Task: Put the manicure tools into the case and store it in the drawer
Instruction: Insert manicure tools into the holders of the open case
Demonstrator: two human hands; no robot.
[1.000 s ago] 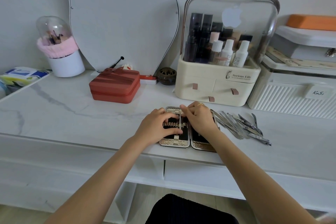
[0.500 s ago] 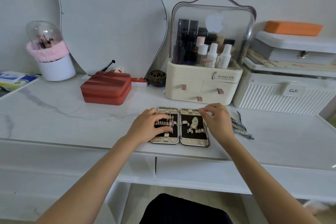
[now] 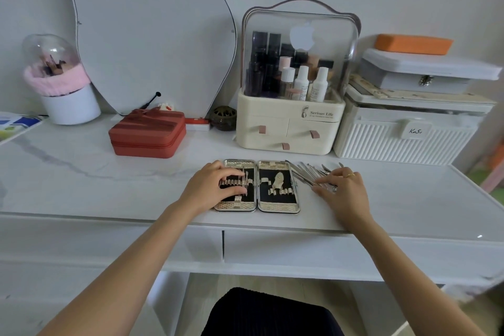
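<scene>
red pouch (image 3: 147, 133) | cosmetics organizer (image 3: 289, 123) | white ribbed box (image 3: 403, 139)

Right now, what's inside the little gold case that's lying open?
The open case shows black lining with gold clips, and one thin tool sits in its left half. The left hand covers part of that half, so more may hide there.

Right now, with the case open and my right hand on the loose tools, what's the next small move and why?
Probably pinch one tool from the pile of manicure tools under your right hand and carry it to the open case. Your left hand rests on the case's left half, and the right half's clips look empty.
</scene>
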